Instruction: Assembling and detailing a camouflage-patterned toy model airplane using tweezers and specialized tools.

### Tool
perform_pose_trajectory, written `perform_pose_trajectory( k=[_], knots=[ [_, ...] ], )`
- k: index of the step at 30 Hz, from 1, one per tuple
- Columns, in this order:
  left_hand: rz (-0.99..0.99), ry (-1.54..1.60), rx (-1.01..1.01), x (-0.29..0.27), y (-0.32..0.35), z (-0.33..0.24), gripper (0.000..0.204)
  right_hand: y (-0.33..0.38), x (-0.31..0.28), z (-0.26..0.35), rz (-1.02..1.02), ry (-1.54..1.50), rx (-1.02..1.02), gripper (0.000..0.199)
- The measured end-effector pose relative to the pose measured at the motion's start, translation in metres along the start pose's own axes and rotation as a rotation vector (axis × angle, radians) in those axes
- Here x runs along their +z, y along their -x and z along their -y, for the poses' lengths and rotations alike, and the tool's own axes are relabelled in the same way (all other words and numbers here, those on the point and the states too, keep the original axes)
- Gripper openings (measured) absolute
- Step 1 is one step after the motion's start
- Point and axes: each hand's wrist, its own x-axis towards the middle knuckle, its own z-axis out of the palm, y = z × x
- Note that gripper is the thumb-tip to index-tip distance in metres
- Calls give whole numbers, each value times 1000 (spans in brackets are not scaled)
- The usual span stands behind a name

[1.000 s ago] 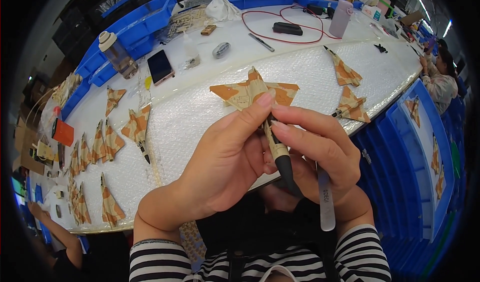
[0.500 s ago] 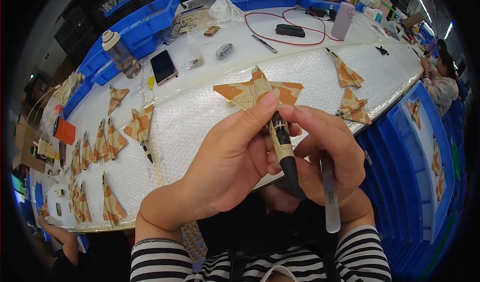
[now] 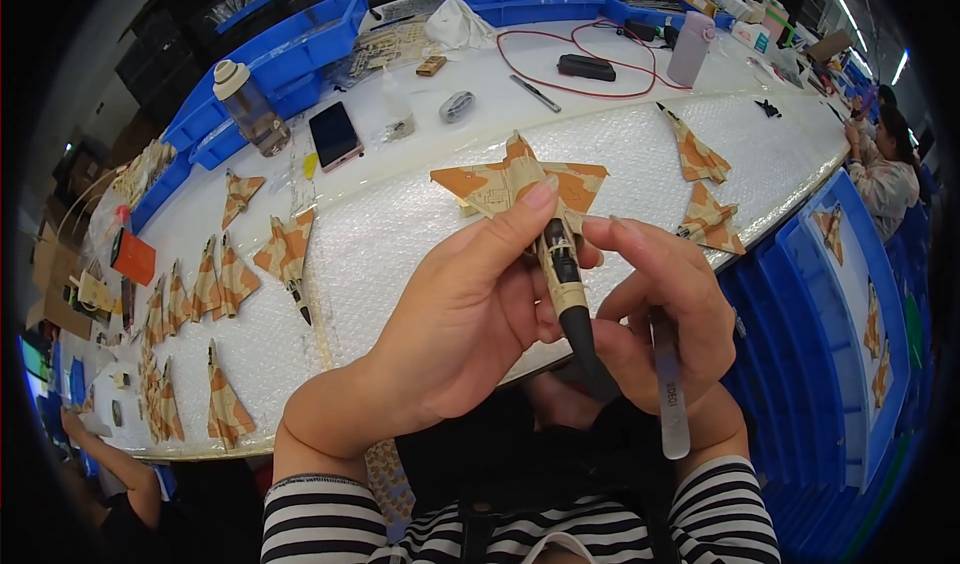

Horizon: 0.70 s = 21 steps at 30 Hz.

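Note:
My left hand (image 3: pixel 450 314) is closed around a model fighter jet (image 3: pixel 510 179) in tan and orange camouflage, its thumb pressed on the upper fuselage. The black nose points down toward me, and the open cockpit area shows dark parts inside. Beside the nose, my right hand (image 3: pixel 670 304) has its index finger and thumb apart. Metal tweezers (image 3: pixel 672 394) are tucked into that hand, the blunt end hanging below the palm; their tips are hidden. Whether the right thumb touches the nose is hard to tell.
Several similar jets (image 3: pixel 228 399) lie on the left of the wrapped table, with two more (image 3: pixel 693 149) at the right. Behind are a phone (image 3: pixel 335 134), a bottle (image 3: pixel 248 109), and a red cable (image 3: pixel 510 59). Blue trays (image 3: pixel 800 294) are stacked at the right; co-workers sit at both sides.
My right index finger has come off the jet's fuselage and moved slightly right. The tweezers shifted a little with that hand. My left hand keeps its hold on the jet.

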Motion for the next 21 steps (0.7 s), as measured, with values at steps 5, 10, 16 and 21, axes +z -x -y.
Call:
perform_pose_trajectory(
  k=[5,10,16,21],
  knots=[
    [-15,11,0,0,0,0,22,3,-3,-2,-16,14,18,49],
    [-31,-1,4,-1,-2,2,23,6,-4,-4,-18,23,35,49],
    [-37,-5,11,-1,-3,3,24,7,-4,-5,-10,25,33,49],
    [-30,-12,7,-2,-3,2,24,9,-5,-6,-4,5,34,49]
  ],
)
